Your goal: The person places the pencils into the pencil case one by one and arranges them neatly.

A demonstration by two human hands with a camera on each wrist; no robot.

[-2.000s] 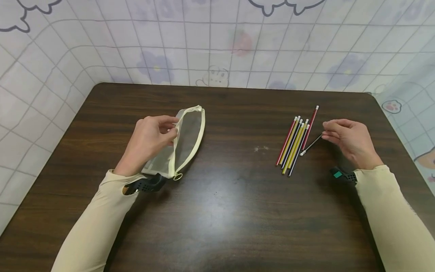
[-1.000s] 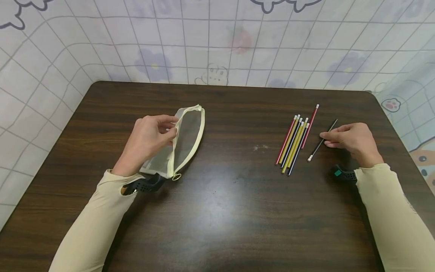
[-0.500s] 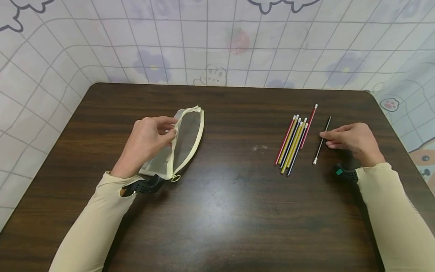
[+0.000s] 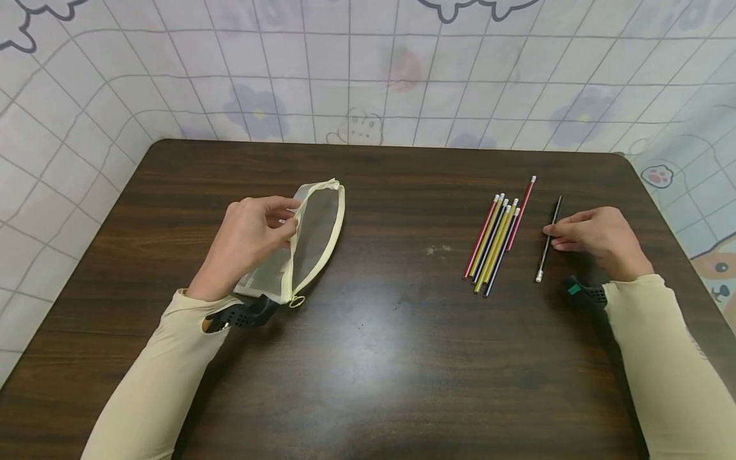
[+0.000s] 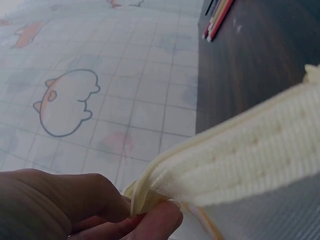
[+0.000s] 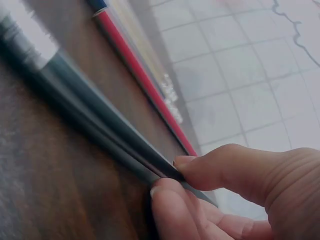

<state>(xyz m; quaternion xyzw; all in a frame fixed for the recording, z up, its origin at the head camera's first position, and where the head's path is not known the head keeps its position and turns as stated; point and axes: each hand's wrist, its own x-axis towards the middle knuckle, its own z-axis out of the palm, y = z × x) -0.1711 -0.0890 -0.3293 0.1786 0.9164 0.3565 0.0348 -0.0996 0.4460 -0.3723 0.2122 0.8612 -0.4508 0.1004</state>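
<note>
My left hand [image 4: 250, 239] pinches the cream zipper edge of a see-through mesh pencil pouch [image 4: 318, 227], whose mouth gapes toward the right. In the left wrist view, thumb and fingers squeeze the pouch's cream edge [image 5: 235, 155]. On the right side, my right hand [image 4: 598, 236] pinches a dark pencil [image 4: 542, 262] near its middle, the white eraser end pointing toward me. The right wrist view has this pencil [image 6: 100, 110] between thumb and fingertips, low over the wood. Left of that hand lies a row of pencils [image 4: 492, 246] in red, yellow and dark blue, white eraser ends away from me.
A red pencil [image 4: 523, 207] lies slightly apart, farther back than the row. Everything rests on a dark wooden table [image 4: 368, 358]. Behind it hangs a white gridded cloth [image 4: 374, 57] with cartoon prints. The pouch's zipper ring [image 4: 296, 301] lies at its near end.
My right hand has brought the dark pencil away from the row to the right and swung it from slanted to nearly upright in the head view. The left hand keeps its hold on the pouch.
</note>
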